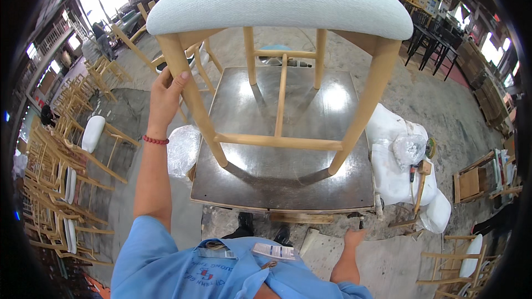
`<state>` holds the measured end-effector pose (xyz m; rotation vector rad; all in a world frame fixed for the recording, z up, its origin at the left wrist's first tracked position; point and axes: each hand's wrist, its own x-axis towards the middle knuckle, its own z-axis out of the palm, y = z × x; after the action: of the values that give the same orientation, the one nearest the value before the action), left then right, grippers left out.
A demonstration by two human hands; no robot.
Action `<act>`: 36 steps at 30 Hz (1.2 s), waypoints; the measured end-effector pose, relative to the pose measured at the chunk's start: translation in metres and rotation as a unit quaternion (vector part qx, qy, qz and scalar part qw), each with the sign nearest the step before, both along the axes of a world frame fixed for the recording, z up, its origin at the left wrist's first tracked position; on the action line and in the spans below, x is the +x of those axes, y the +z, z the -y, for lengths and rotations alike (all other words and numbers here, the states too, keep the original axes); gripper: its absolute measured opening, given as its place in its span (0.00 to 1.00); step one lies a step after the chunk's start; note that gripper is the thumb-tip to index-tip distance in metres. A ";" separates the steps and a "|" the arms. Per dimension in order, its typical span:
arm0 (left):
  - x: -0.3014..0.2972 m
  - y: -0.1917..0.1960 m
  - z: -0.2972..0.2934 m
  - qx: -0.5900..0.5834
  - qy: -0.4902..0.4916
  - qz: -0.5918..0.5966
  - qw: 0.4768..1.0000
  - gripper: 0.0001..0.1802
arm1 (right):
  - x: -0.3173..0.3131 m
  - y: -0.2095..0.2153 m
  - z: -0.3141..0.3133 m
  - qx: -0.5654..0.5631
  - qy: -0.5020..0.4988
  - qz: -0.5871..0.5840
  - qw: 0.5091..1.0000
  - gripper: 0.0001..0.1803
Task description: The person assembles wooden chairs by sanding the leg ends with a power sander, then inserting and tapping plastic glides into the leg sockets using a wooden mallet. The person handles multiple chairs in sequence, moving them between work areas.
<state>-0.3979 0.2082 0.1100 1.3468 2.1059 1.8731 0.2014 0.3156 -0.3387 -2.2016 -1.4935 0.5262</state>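
Observation:
A light wooden stool point(280, 72) with a pale grey padded seat point(280, 1) stands upright on a dark glossy worktable point(285, 182). My left hand point(166, 95) is raised and grips the top of the stool's front left leg point(191, 94), just under the seat. A red bead bracelet point(155, 140) sits on that wrist. My right hand point(353, 238) hangs low below the table's front edge, holding nothing, its fingers pointing down; whether they are apart is hard to tell.
Rows of unfinished wooden chairs point(66, 155) crowd the left side. White plastic-wrapped bundles point(396, 160) and a wooden mallet point(418, 188) lie right of the table. More chairs point(463, 260) stand at lower right. A person point(103, 39) works far back left.

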 end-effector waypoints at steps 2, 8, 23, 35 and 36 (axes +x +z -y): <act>0.003 0.005 -0.009 -0.007 -0.002 -0.015 1.000 0.24 | 0.003 -0.028 0.007 -0.262 0.085 -0.072 0.959 0.40; 0.003 0.014 0.001 -0.023 0.004 -0.045 0.999 0.24 | -0.044 -0.044 0.025 -0.136 0.021 0.102 0.985 0.50; -0.005 0.009 0.003 -0.003 -0.039 0.011 0.999 0.24 | -0.017 -0.007 -0.021 -0.304 0.017 -0.024 0.952 0.38; 0.010 0.058 -0.034 0.045 0.033 0.012 0.998 0.19 | -0.184 0.423 -0.163 0.207 0.449 -0.442 0.748 0.30; 0.012 0.055 -0.043 0.077 0.060 0.014 0.995 0.19 | -0.208 0.446 -0.161 0.219 0.457 -0.452 0.734 0.29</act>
<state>-0.3859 0.2513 0.1647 1.2377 2.1111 2.1276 -0.0070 0.4763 0.1072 -0.4965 -1.7081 1.1617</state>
